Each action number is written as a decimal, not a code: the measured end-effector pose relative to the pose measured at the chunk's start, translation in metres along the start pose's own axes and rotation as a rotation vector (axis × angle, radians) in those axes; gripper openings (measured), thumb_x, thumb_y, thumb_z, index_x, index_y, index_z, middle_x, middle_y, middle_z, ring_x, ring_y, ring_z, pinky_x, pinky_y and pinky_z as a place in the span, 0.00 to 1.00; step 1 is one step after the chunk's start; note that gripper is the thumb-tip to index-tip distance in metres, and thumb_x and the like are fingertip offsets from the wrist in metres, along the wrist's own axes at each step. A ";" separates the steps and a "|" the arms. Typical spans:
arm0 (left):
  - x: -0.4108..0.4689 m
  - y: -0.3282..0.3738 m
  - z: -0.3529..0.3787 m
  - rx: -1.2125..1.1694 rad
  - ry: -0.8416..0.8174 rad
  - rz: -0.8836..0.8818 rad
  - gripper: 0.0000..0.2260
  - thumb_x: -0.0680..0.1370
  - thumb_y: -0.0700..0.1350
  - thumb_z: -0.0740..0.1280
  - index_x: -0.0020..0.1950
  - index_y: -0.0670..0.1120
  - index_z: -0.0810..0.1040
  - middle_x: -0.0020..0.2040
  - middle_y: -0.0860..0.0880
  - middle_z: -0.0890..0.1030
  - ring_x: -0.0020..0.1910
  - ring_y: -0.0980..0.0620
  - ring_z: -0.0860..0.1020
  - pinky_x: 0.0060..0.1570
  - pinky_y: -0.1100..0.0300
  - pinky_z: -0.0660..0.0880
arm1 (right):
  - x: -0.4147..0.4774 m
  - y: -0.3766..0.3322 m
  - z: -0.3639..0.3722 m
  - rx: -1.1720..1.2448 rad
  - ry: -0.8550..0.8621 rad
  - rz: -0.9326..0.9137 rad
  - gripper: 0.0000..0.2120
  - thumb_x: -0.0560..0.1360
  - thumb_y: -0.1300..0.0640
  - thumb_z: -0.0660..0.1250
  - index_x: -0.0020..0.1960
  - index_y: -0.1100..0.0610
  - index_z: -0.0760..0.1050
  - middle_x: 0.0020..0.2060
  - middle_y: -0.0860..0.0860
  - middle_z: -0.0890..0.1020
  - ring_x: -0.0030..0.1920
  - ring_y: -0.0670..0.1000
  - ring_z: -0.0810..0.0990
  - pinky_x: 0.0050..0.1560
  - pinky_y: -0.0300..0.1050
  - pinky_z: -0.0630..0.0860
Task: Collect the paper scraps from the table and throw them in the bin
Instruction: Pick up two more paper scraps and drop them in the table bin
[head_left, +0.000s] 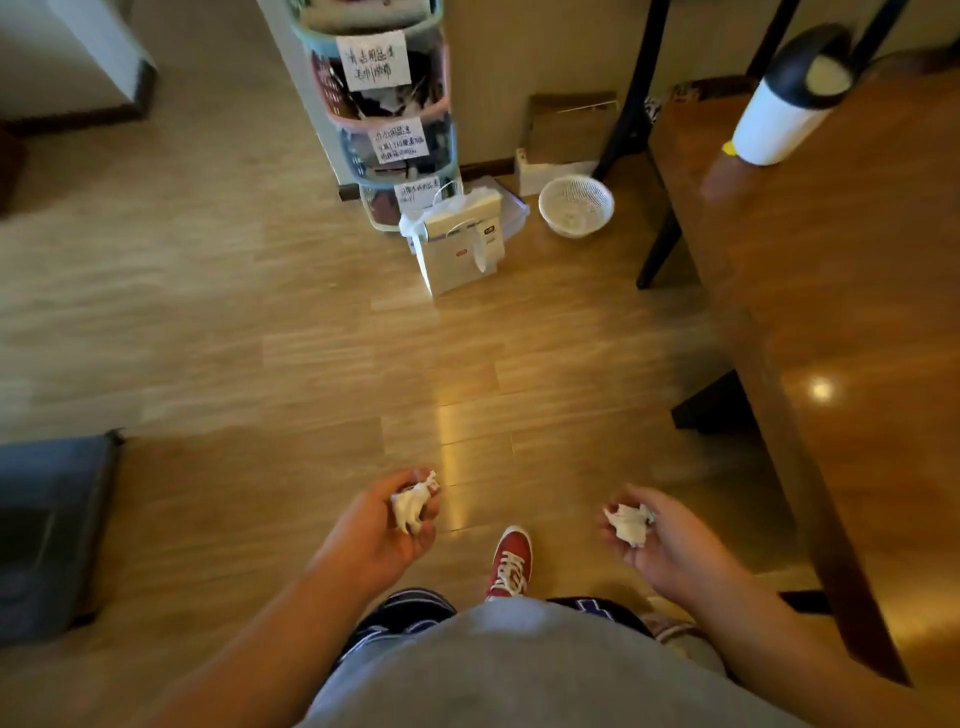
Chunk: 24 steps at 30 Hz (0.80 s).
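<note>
My left hand (382, 535) is held palm-up over the wooden floor, fingers curled around a crumpled white paper scrap (413, 504). My right hand (660, 545) is also palm-up at the same height and grips a second crumpled white paper scrap (631, 522). A small white mesh bin (575, 205) stands on the floor far ahead, beside the black table leg. The brown wooden table (831, 312) runs along the right side.
A white paper bag with handles (462, 249) stands on the floor left of the bin, in front of stacked labelled baskets (387, 119). A white bottle with a black lid (789, 98) stands on the table. A dark cushion (47, 530) lies at the left. My red shoe (510, 564) is below.
</note>
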<state>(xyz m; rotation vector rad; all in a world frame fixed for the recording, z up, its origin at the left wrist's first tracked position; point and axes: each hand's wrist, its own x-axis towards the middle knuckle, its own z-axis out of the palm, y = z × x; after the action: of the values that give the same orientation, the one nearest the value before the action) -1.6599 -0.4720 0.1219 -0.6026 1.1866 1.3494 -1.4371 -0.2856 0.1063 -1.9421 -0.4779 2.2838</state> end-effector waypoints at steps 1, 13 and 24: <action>0.005 0.007 0.005 -0.008 0.010 0.002 0.05 0.73 0.41 0.66 0.39 0.46 0.80 0.33 0.48 0.80 0.27 0.54 0.78 0.22 0.64 0.73 | 0.004 -0.015 0.007 -0.002 -0.012 -0.013 0.11 0.77 0.57 0.65 0.55 0.64 0.76 0.42 0.61 0.82 0.41 0.57 0.83 0.40 0.51 0.80; 0.089 0.119 0.087 0.054 0.041 -0.032 0.02 0.73 0.41 0.67 0.42 0.45 0.80 0.34 0.48 0.80 0.27 0.54 0.78 0.23 0.64 0.74 | 0.061 -0.171 0.097 0.062 -0.153 -0.099 0.13 0.77 0.56 0.65 0.57 0.63 0.75 0.44 0.59 0.81 0.41 0.54 0.83 0.34 0.46 0.82; 0.183 0.232 0.284 0.401 -0.129 -0.114 0.04 0.73 0.43 0.68 0.42 0.44 0.80 0.33 0.47 0.80 0.26 0.54 0.77 0.24 0.65 0.73 | 0.073 -0.284 0.067 0.414 0.020 -0.106 0.09 0.78 0.57 0.64 0.50 0.64 0.75 0.45 0.61 0.81 0.42 0.56 0.81 0.41 0.49 0.80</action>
<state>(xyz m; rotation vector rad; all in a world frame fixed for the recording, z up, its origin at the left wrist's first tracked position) -1.8273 -0.0980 0.1246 -0.2857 1.2525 1.0010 -1.5500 -0.0078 0.1331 -1.6910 -0.0892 2.0904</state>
